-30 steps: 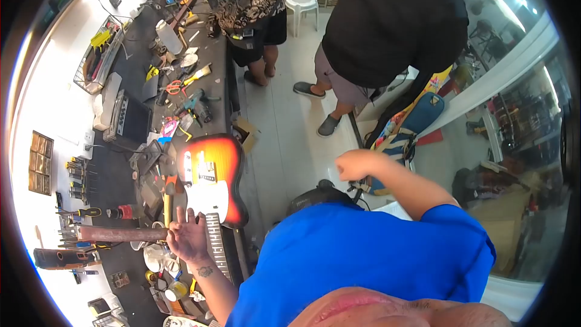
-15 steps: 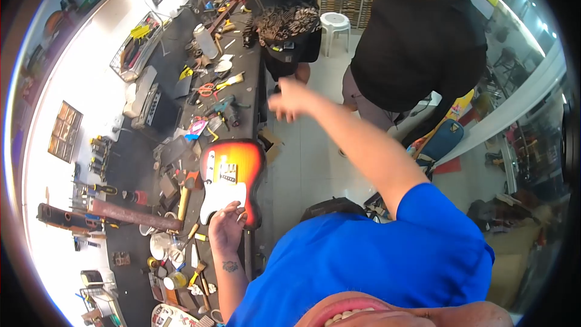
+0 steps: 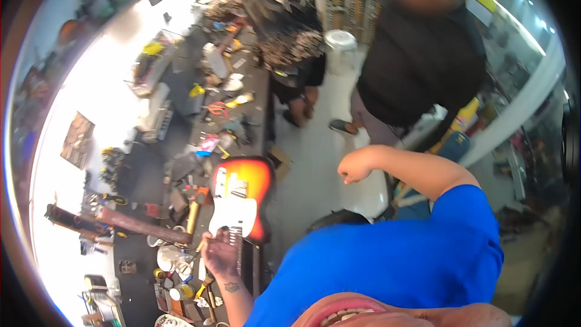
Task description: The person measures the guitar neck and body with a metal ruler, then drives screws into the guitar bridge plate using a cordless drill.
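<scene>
An electric guitar [image 3: 257, 184] with a sunburst body and white pickguard lies at the near edge of the workbench. Its fretted neck points toward me. My left hand [image 3: 221, 257] is at this neck with the fingers curled against it; part of the grip is hidden. My right hand [image 3: 356, 165] is over the floor, away from the bench. Its fingers are folded in, with nothing visible in them, and it is slightly blurred.
The cluttered workbench [image 3: 260, 109] carries scissors [image 3: 218, 108], a brush, jars and a long-handled hammer [image 3: 145, 225]. Two people stand ahead, one in a black shirt [image 3: 423, 54]. A white stool [image 3: 341, 42] is behind them. A pale rounded seat [image 3: 369, 197] lies below my right hand.
My right arm has drawn back from pointing across toward the bench, and its hand has folded. My left hand has moved from the pickguard area to the neck. The view has shifted slightly.
</scene>
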### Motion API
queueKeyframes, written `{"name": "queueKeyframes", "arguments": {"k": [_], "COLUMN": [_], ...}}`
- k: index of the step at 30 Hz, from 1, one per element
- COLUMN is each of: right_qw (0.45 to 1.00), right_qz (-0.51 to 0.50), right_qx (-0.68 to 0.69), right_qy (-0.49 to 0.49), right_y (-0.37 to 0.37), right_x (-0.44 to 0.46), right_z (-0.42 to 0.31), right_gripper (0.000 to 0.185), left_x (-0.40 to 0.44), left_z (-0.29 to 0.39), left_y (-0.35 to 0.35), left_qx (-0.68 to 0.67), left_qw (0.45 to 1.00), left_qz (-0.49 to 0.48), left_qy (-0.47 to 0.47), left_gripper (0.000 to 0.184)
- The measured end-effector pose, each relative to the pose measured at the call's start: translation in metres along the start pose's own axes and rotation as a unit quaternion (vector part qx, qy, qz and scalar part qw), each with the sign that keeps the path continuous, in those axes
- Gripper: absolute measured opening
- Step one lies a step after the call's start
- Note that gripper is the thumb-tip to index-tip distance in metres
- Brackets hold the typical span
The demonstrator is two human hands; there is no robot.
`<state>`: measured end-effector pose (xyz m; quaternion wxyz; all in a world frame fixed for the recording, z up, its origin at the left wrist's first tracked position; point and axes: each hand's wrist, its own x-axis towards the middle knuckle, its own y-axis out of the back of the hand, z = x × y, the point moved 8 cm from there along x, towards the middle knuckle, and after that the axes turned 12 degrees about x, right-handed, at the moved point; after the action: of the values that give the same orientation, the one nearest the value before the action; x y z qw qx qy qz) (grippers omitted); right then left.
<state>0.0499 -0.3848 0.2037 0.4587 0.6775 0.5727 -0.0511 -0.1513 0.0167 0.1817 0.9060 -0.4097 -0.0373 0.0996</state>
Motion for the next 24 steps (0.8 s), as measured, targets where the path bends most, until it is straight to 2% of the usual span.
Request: {"name": "queueKeyframes", "arguments": {"k": [1,3,4,5,6,9,10,11,13,14,17,21,22,24], "right_qw": [0.988,0.916,0.862,0.796,0.869,0.845,0.810,0.868,0.945,0.912,0.878,0.864,0.848,0.819], "right_qz": [-0.015,-0.018,-0.009,0.005,0.074,0.051,0.033,0.063,0.120,0.085,0.091,0.186,0.189,0.207], "right_qx": [0.151,0.401,0.506,0.602,0.489,0.529,0.580,0.490,0.304,0.402,0.469,0.461,0.484,0.528], "right_qy": [-0.001,0.014,0.037,0.065,-0.030,0.056,0.082,0.050,-0.021,-0.019,-0.033,-0.083,-0.105,-0.091], "right_y": [-0.010,-0.023,-0.032,-0.037,-0.037,-0.052,-0.055,-0.054,-0.056,-0.071,-0.100,-0.143,-0.150,-0.153], "right_x": [-0.022,-0.053,-0.063,-0.072,-0.082,-0.086,-0.089,-0.088,-0.087,-0.083,-0.076,-0.048,-0.042,-0.034], "right_z": [-0.002,-0.001,-0.002,-0.006,-0.005,-0.018,-0.025,-0.022,-0.020,-0.014,-0.005,0.040,0.046,0.045], "right_gripper": [0.025,0.023,0.023,0.022,0.022,0.022,0.022,0.023,0.024,0.026,0.027,0.027,0.028,0.028], "left_x": [-0.003,0.005,0.014,0.018,0.019,0.020,0.022,0.025,0.028,0.028,0.030,0.022,0.019,0.022], "left_z": [0.000,-0.021,-0.037,-0.056,-0.069,-0.103,-0.114,-0.127,-0.143,-0.148,-0.165,-0.169,-0.170,-0.163], "left_y": [-0.004,0.002,0.001,0.007,-0.006,-0.054,-0.058,-0.062,-0.066,-0.071,-0.077,-0.087,-0.089,-0.093], "left_qx": [0.015,-0.007,-0.044,-0.032,-0.026,0.011,0.026,0.040,0.064,0.060,0.074,0.105,0.098,0.104], "left_qw": [1.000,0.997,0.996,0.990,0.986,0.968,0.961,0.954,0.949,0.945,0.936,0.922,0.921,0.920], "left_qz": [0.025,0.066,0.040,0.056,0.056,0.073,0.062,0.051,0.029,0.018,-0.014,0.003,0.016,0.030], "left_qy": [-0.009,0.036,0.068,0.127,0.157,0.240,0.268,0.294,0.309,0.320,0.343,0.373,0.376,0.378], "left_gripper": [0.021,0.022,0.024,0.023,0.022,0.019,0.019,0.019,0.018,0.017,0.019,0.021,0.020,0.019]}}
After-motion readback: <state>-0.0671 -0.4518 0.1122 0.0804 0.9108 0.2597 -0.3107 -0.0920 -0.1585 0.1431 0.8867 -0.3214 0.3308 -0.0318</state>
